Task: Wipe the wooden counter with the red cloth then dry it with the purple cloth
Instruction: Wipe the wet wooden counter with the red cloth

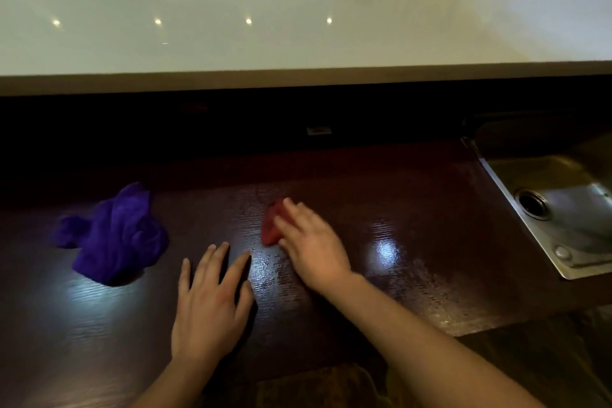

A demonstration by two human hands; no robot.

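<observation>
The dark wooden counter (414, 209) fills the lower half of the view and shines wet in streaks. My right hand (311, 242) lies on top of the red cloth (271, 228), pressing it to the wood near the middle; only the cloth's left edge shows past my fingers. My left hand (212, 301) rests flat on the counter with fingers spread, holding nothing, just left of the right hand. The purple cloth (114, 238) sits crumpled on the counter to the left, apart from both hands.
A steel sink (563, 209) is set into the counter at the right. A raised white bar top (298, 33) runs across behind the counter, with chairs and a table beyond it. The counter's front edge lies close to my body.
</observation>
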